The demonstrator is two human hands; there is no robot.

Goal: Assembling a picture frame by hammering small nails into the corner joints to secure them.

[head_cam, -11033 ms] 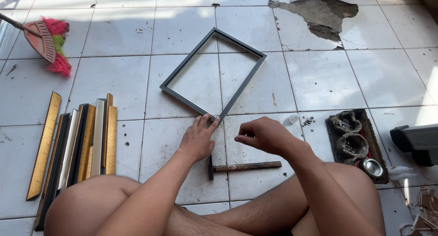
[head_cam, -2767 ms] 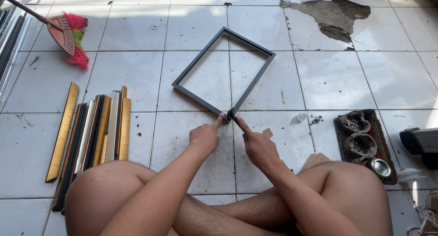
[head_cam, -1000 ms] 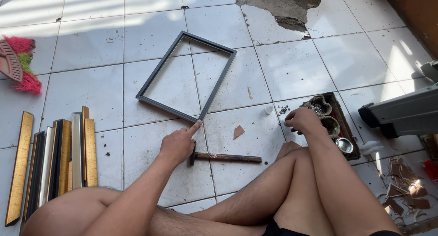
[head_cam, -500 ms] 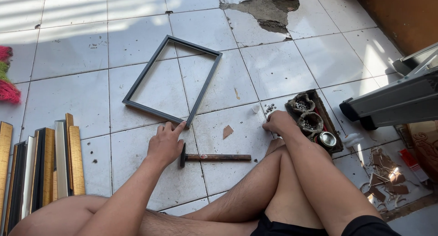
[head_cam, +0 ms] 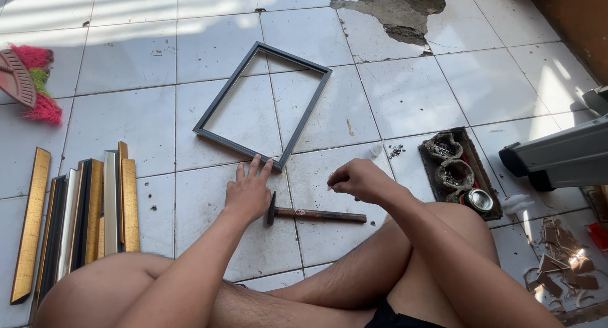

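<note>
A dark grey rectangular picture frame lies flat on the white floor tiles. My left hand rests flat on the tile with its fingertips touching the frame's near corner. My right hand hovers just right of that corner, fingers pinched together as if on something tiny; I cannot make out what. A hammer with a wooden handle lies on the floor between my two hands, its head close to my left palm. My bare legs fill the bottom of the view.
Several gold, black and silver frame mouldings lie in a row at left. A broom head is at far left. A dark tray with small cups and a tin sits at right, beside a grey machine and cardboard scraps.
My right hand has come back from the tray at right to the frame's near corner, fingers pinched. My left hand stays at the corner. The hammer lies still.
</note>
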